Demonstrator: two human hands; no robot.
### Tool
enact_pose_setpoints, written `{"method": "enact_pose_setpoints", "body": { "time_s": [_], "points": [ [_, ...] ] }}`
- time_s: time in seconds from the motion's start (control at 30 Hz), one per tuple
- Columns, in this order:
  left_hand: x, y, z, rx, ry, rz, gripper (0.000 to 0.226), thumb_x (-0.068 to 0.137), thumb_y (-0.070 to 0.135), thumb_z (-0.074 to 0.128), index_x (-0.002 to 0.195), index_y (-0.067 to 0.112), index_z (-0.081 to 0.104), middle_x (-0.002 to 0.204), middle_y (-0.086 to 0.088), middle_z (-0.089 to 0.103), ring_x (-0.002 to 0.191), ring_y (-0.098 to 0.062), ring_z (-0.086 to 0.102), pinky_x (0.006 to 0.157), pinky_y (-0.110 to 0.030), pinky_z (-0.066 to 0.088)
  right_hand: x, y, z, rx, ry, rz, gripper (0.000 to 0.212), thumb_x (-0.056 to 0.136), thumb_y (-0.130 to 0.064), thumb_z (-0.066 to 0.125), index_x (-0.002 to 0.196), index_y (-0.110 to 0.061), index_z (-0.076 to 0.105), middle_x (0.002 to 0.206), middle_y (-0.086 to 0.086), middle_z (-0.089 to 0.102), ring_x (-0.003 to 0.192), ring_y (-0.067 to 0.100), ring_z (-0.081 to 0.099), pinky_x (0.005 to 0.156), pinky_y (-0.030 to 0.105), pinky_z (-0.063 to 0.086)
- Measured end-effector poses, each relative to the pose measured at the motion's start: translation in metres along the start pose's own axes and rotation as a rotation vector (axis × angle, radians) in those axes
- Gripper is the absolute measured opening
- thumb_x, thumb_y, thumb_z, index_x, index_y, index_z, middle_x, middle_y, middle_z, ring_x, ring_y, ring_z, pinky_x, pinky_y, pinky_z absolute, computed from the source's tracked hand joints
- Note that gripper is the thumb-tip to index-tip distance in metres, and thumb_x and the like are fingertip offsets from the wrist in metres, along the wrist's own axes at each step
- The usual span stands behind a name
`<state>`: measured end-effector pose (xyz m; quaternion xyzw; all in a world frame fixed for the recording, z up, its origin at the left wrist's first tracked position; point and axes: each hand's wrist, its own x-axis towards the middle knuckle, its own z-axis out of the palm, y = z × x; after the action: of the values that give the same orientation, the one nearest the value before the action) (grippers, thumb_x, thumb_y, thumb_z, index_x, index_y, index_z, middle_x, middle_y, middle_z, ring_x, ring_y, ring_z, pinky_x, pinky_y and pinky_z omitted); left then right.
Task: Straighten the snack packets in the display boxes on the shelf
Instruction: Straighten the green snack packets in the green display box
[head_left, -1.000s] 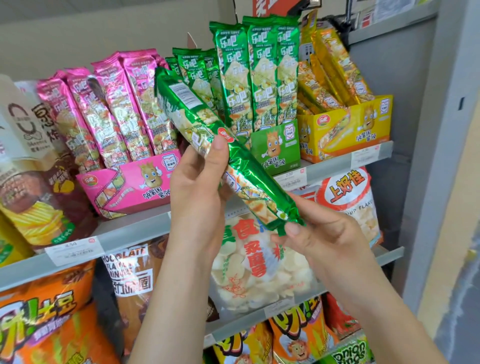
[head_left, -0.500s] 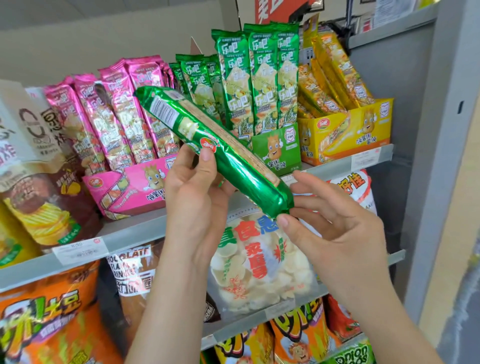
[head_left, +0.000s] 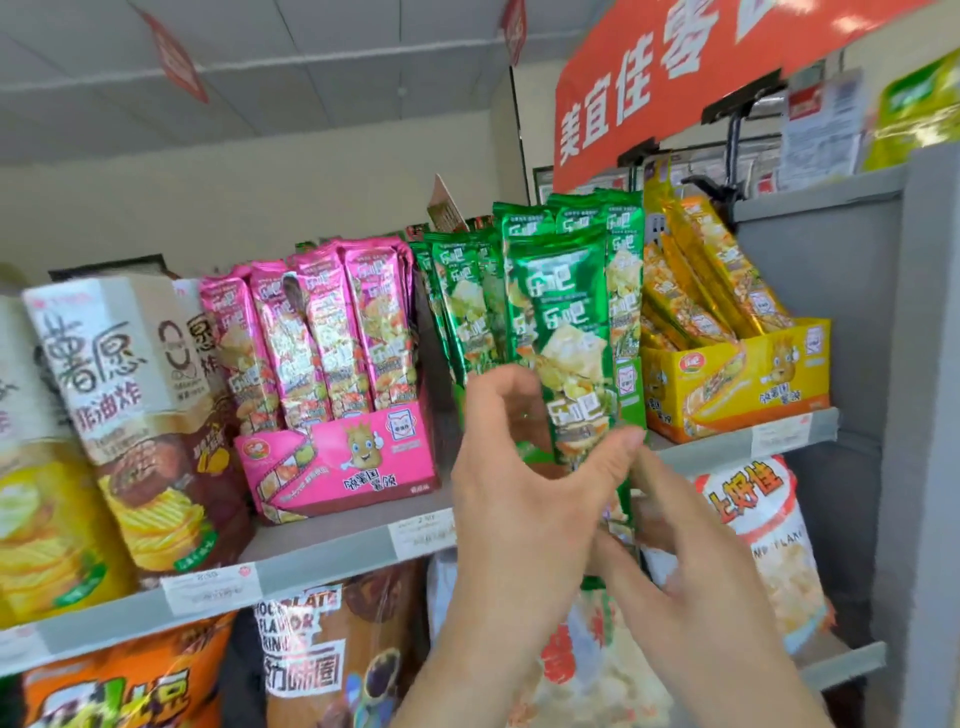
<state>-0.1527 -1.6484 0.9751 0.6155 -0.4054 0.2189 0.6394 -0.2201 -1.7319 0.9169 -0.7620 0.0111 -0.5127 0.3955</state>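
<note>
Both hands raised: left hand (head_left: 511, 499) pinched upright green packet (head_left: 569, 343) low; right hand (head_left: 691, 577) gripped its bottom; pink box (head_left: 337, 467) stood left.

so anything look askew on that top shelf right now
Yes: the yellow packets lean steeply left in their yellow box, while the pink packets stand nearly upright. Both hands hold one green packet upright at the green box, not yet seated.

Left hand (head_left: 511, 499) raised, back toward camera, thumb and fingers pinched on upright green snack packet (head_left: 569, 332). Right hand (head_left: 691, 587) just below, fingers at packet's lower end.
</note>
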Motion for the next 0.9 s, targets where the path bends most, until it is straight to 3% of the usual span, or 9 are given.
{"method": "enact_pose_setpoints", "body": {
  "time_s": [0.1, 0.17, 0.27, 0.4, 0.53, 0.63, 0.73, 0.83, 0.9],
  "points": [
    [0.018, -0.003, -0.018, 0.018, -0.104, 0.095, 0.026, 0.078, 0.051, 0.068, 0.098, 0.039, 0.056, 0.088, 0.017, 0.058, 0.077, -0.007, 0.056, 0.064, -0.015, 0.045, 0.014, 0.006, -0.003, 0.138, 0.048, 0.006, 0.042, 0.086, -0.038, 0.070, 0.120, -0.055, 0.054, 0.106, -0.028, 0.069, 0.092, -0.006, 0.066, 0.075, 0.012, 0.052],
    [0.036, -0.013, -0.036, 0.350, -0.098, 0.247, 0.016, 0.088, 0.043, 0.060, 0.102, 0.035, 0.063, 0.086, 0.018, 0.057, 0.074, -0.006, 0.053, 0.066, -0.014, 0.039, 0.027, 0.011, -0.008, 0.278, 0.034, 0.066, 0.041, 0.081, -0.040, 0.068, 0.121, -0.037, 0.059, 0.106, -0.019, 0.072, 0.093, 0.000, 0.069, 0.079, 0.024, 0.056],
    [0.051, -0.030, -0.046, 0.805, -0.226, 0.287, 0.028, 0.092, 0.029, 0.061, 0.119, 0.023, 0.064, 0.110, 0.005, 0.063, 0.097, -0.021, 0.059, 0.082, -0.029, 0.044, 0.053, 0.018, -0.017, 0.336, 0.012, 0.073, 0.031, 0.083, -0.022, 0.060, 0.114, -0.021, 0.059, 0.101, -0.021, 0.072, 0.090, -0.004, 0.067, 0.072, 0.011, 0.052],
    [0.051, -0.032, -0.038, 0.741, -0.263, 0.347, 0.015, 0.087, 0.011, 0.070, 0.101, 0.010, 0.073, 0.093, -0.006, 0.069, 0.081, -0.030, 0.067, 0.067, -0.036, 0.055, 0.076, 0.025, -0.018, 0.264, -0.051, 0.085, 0.033, 0.092, 0.005, 0.054, 0.113, -0.019, 0.057, 0.104, -0.013, 0.072, 0.095, -0.002, 0.065, 0.077, 0.011, 0.050],
    [0.050, -0.025, -0.020, 0.672, -0.213, 0.435, 0.009, 0.078, 0.010, 0.072, 0.087, 0.010, 0.075, 0.077, -0.005, 0.070, 0.068, -0.028, 0.067, 0.058, -0.035, 0.057, 0.087, 0.032, -0.016, 0.264, -0.060, 0.144, 0.055, 0.094, 0.006, 0.052, 0.139, -0.021, 0.039, 0.125, 0.003, 0.064, 0.118, 0.016, 0.059, 0.101, 0.038, 0.047],
    [0.048, -0.024, -0.008, 0.672, -0.218, 0.412, 0.009, 0.075, 0.004, 0.074, 0.082, 0.010, 0.073, 0.074, -0.006, 0.068, 0.066, -0.030, 0.065, 0.057, -0.037, 0.056, 0.097, 0.032, -0.017, 0.280, -0.049, 0.200, 0.054, 0.094, 0.007, 0.051, 0.134, -0.028, 0.042, 0.111, 0.009, 0.067, 0.102, 0.020, 0.065, 0.087, 0.036, 0.055],
    [0.050, -0.021, -0.004, 0.693, -0.283, 0.370, 0.008, 0.083, 0.010, 0.065, 0.087, 0.013, 0.072, 0.078, -0.006, 0.069, 0.072, -0.031, 0.065, 0.063, -0.041, 0.054, 0.104, 0.029, -0.015, 0.259, 0.001, 0.257, 0.051, 0.092, -0.002, 0.048, 0.131, -0.032, 0.040, 0.096, 0.006, 0.063, 0.078, 0.008, 0.060, 0.062, 0.010, 0.050],
    [0.056, -0.009, -0.006, 0.742, -0.334, 0.380, 0.016, 0.088, 0.021, 0.055, 0.089, 0.019, 0.070, 0.078, -0.001, 0.069, 0.074, -0.026, 0.065, 0.066, -0.039, 0.053, 0.108, 0.020, -0.015, 0.318, 0.039, 0.356, 0.073, 0.074, -0.038, 0.055, 0.144, -0.037, 0.034, 0.106, -0.011, 0.059, 0.089, 0.008, 0.056, 0.074, 0.024, 0.047],
    [0.067, 0.002, -0.015, 0.724, -0.247, 0.458, 0.020, 0.087, 0.024, 0.053, 0.089, 0.019, 0.072, 0.079, 0.002, 0.071, 0.075, -0.022, 0.065, 0.069, -0.036, 0.055, 0.113, 0.009, -0.022, 0.268, 0.125, 0.259, 0.069, 0.068, -0.056, 0.061, 0.134, -0.040, 0.048, 0.112, -0.028, 0.061, 0.101, -0.007, 0.057, 0.082, 0.021, 0.042]
  ]
}}
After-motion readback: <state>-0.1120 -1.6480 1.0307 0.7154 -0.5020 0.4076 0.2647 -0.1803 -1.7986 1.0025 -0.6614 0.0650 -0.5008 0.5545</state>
